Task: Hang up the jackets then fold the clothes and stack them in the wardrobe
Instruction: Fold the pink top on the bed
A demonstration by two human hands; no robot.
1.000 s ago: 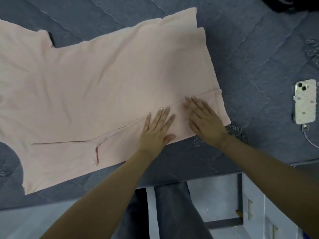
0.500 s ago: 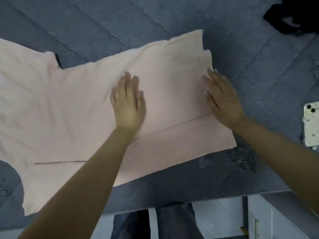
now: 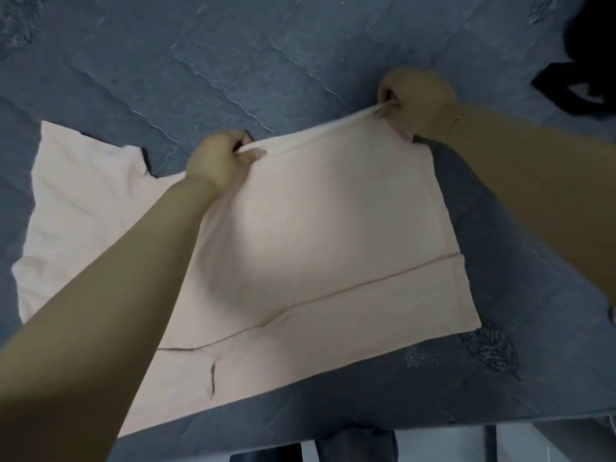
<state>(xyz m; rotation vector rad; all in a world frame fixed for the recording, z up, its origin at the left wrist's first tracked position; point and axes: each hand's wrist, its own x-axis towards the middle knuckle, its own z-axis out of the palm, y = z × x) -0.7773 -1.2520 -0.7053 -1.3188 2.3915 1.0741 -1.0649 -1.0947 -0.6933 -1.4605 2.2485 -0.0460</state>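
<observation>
Pale pink shirt (image 3: 316, 248) lies flat on the blue quilted bed cover (image 3: 200, 61), near edge w/ one side strip already folded in. Both hands curled tight on the far edge: left hand (image 3: 218, 161) pinching it mid-garment, right hand (image 3: 416, 101) pinching the far right corner, edge lifted & stretched between them. Risk imo: uneven pull when folding toward the near side → skewed crease, or the folded-in strip flips open; left sleeve part bunches.

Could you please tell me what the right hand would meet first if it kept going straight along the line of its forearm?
Probably only the blue quilted bedspread. The right hand, gripping the far edge of the pink garment, points up and left across bare quilt; nothing else shows on that line, though depth is unclear.
</observation>
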